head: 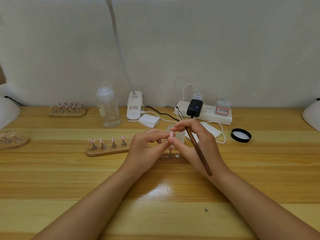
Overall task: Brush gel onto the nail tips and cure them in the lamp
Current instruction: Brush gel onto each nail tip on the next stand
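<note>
A small pink nail tip is pinched between the fingertips of my left hand and my right hand, above the table's middle. My right hand also holds a brown-handled gel brush, its bristles pointing up and away. Just behind the hands stands a small translucent gel jar, partly hidden. A wooden stand carries several pink tips on metal pegs. A darker stand below my hands has one tip and bare pegs. White curing lamps sit at the far left edge and far right edge.
Two more wooden stands with tips lie at the back left and left edge. A clear bottle, a clip lamp base, cotton pads, a power strip with cables and a black jar lid line the back.
</note>
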A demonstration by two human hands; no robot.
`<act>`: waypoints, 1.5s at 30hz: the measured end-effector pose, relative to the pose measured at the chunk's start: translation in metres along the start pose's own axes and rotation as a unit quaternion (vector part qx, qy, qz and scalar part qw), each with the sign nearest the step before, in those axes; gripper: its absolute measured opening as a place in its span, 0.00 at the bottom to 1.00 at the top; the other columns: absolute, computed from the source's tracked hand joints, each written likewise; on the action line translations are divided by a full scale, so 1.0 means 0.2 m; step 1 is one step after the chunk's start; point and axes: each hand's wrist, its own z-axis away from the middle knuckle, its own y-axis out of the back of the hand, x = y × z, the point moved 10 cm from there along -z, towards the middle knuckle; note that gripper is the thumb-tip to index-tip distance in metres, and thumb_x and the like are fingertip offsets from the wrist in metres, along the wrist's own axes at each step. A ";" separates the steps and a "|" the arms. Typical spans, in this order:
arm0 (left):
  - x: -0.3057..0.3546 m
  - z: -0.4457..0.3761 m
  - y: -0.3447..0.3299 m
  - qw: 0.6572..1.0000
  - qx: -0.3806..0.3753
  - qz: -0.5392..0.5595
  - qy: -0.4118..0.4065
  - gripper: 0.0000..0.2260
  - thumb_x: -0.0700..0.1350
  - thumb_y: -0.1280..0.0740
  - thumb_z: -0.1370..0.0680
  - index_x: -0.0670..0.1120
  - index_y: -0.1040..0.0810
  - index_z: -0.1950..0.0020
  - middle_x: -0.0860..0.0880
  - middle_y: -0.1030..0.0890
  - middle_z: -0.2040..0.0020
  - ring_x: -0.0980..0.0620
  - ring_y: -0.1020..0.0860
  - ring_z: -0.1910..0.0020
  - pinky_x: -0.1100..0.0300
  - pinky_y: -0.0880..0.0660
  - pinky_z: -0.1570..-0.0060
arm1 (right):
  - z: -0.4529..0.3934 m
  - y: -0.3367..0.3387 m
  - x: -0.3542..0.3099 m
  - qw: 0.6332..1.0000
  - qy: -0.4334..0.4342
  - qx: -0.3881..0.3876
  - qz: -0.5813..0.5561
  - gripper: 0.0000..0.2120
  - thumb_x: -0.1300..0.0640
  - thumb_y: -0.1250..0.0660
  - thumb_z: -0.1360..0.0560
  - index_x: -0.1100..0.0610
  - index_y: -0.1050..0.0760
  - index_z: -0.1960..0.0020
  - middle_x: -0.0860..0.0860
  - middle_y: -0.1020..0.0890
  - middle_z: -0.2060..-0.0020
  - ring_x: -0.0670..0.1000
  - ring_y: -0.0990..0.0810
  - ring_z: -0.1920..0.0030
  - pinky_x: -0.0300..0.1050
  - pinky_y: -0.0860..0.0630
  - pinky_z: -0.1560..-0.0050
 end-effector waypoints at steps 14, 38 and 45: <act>-0.08 0.02 -0.05 0.994 -0.068 -0.056 0.061 0.19 0.48 0.24 0.36 0.56 0.27 0.50 0.57 0.23 0.54 0.64 0.25 0.55 0.72 0.30 0.55 | -0.02 0.10 -0.01 0.998 -0.013 0.052 -0.040 0.10 0.58 0.28 0.30 0.48 0.27 0.54 0.41 0.21 0.61 0.35 0.23 0.54 0.26 0.31 0.53; -0.14 0.04 -0.10 0.986 -0.123 -0.045 0.107 0.18 0.42 0.24 0.34 0.57 0.27 0.51 0.56 0.17 0.61 0.65 0.23 0.63 0.76 0.31 0.61 | 0.07 0.00 0.11 0.996 -0.056 -0.068 0.005 0.14 0.56 0.26 0.33 0.43 0.28 0.56 0.42 0.21 0.60 0.39 0.23 0.54 0.34 0.27 0.53; -0.15 0.04 -0.10 0.986 -0.125 -0.041 0.107 0.17 0.41 0.24 0.34 0.55 0.26 0.51 0.57 0.17 0.62 0.66 0.24 0.64 0.77 0.32 0.62 | 0.08 -0.01 0.11 0.995 -0.057 -0.082 0.011 0.14 0.56 0.26 0.32 0.41 0.29 0.57 0.42 0.21 0.60 0.39 0.23 0.55 0.38 0.26 0.54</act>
